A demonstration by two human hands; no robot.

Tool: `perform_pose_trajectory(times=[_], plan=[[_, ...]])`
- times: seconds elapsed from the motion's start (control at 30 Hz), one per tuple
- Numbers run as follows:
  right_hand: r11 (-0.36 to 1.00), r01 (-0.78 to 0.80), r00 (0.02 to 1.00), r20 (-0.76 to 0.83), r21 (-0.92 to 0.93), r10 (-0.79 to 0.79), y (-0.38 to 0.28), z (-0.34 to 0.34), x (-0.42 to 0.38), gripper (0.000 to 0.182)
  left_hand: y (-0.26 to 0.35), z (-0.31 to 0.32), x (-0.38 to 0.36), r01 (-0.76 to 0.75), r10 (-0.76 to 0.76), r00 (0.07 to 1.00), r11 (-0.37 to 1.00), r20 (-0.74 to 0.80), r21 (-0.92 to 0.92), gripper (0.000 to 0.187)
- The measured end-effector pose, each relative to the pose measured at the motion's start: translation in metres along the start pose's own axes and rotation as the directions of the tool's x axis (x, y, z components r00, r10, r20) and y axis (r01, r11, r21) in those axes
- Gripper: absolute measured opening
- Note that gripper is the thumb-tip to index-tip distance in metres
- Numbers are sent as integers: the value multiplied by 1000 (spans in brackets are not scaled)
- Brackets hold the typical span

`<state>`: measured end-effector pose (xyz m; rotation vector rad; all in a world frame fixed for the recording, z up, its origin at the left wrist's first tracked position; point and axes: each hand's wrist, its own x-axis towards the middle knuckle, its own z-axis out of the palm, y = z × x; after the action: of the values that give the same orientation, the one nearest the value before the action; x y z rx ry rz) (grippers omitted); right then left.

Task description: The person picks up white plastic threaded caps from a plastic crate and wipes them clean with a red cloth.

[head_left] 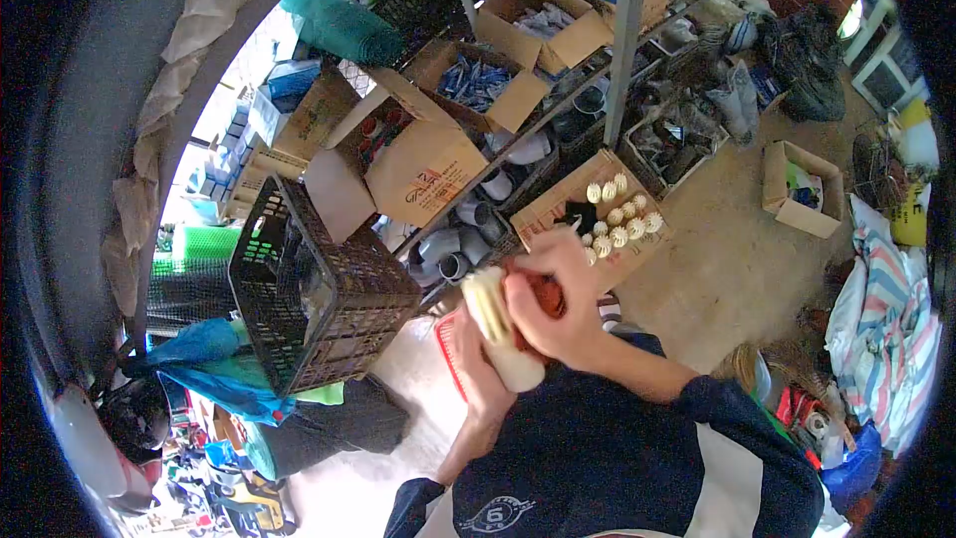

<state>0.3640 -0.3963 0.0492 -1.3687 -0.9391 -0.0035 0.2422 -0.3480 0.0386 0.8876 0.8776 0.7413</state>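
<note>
My left hand (480, 371) is wrapped around a cream-white cylindrical piece with a ridged end (486, 307), held in front of my chest. My right hand (566, 304) is closed against its side, with a reddish-brown piece (547, 293) showing between the fingers. Motion blurs both pieces, and I cannot tell whether they are joined. Beyond my hands, several cream fluted knob-like pieces (619, 237) stand in rows on a cardboard sheet (538, 207), next to a small black item (578, 216). A red plastic basket edge (451, 357) shows behind my left hand.
A black plastic crate (344, 324) stands at the left. Behind it are open cardboard boxes (428, 171) and a rack with grey pipe fittings (438, 251). A metal post (624, 40) rises at the back. Another open box (809, 211) and striped sacks (876, 324) lie to the right.
</note>
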Motion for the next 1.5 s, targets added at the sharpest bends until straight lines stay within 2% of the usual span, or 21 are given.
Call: perform_pose_trajectory(times=[0.03,0.07,0.1,0.2,0.23,0.3,0.33,0.37,0.43,0.57,0.63,0.8,0.9,1.0,1.13,1.17,1.27,1.37,1.4,1.43,1.5], plan=[[999,33,999,17,-42,-33,-3,0,-5,16,7,1,1,7,-7,1000,1000,13,-5,51],[991,63,996,64,-122,-56,-7,0,-22,22,15,-4,4,-123,104,990,965,96,230,55],[1000,10,998,62,15,-11,-9,5,-34,16,15,-4,1,-80,71,995,987,72,141,59],[997,33,991,129,70,-42,-4,2,-24,14,-5,-13,-11,86,-87,996,973,4,-212,68],[992,27,992,117,127,-42,-4,3,-4,14,-30,-28,-11,49,-32,997,968,71,-248,68],[995,19,998,63,101,-25,-6,8,7,15,-21,-18,-18,5,-5,999,1000,39,21,68],[996,28,997,75,86,-35,-10,9,3,16,-10,-20,-12,52,-48,991,998,127,-29,68],[997,40,995,90,72,-47,-14,10,-3,16,3,-13,-8,58,-60,997,997,-54,-49,66],[993,64,986,147,99,-78,-5,15,-41,16,10,-35,12,-16,18,999,999,47,-29,62],[990,118,978,161,75,-129,-3,7,-8,15,-16,-34,-3,18,-20,999,996,27,89,55],[998,-55,998,38,34,54,-14,7,19,16,-11,-32,-11,-41,-11,977,970,213,239,57],[988,-147,989,31,37,146,-2,24,-46,26,-11,-15,-4,-206,210,978,951,9,231,53],[989,-143,980,142,39,136,0,20,-64,23,-25,-49,18,-63,64,998,995,4,-78,53],[929,-356,901,299,97,314,5,15,-78,19,7,-29,11,-64,64,998,993,-8,-94,56],[820,-535,836,270,204,478,15,7,-81,11,8,-28,11,71,-57,996,969,66,-237,54],[721,-601,799,261,344,541,15,2,-76,11,3,-31,12,79,-65,995,974,71,-214,49],[849,-459,880,266,261,394,7,-18,-40,17,-1,-36,5,-52,37,982,995,183,80,31],[989,-90,940,339,115,46,-12,-21,0,21,-2,-42,-1,-305,108,916,814,388,494,32],[996,-50,901,433,74,13,-11,-17,4,25,1,-36,-3,-552,250,813,619,526,559,31],[997,-37,871,486,-65,64,-16,-14,4,28,-4,-33,-2,-614,306,775,571,553,545,28],[954,-211,827,482,-214,290,-12,-11,0,27,-8,-38,1,-694,257,719,225,645,684,29]])
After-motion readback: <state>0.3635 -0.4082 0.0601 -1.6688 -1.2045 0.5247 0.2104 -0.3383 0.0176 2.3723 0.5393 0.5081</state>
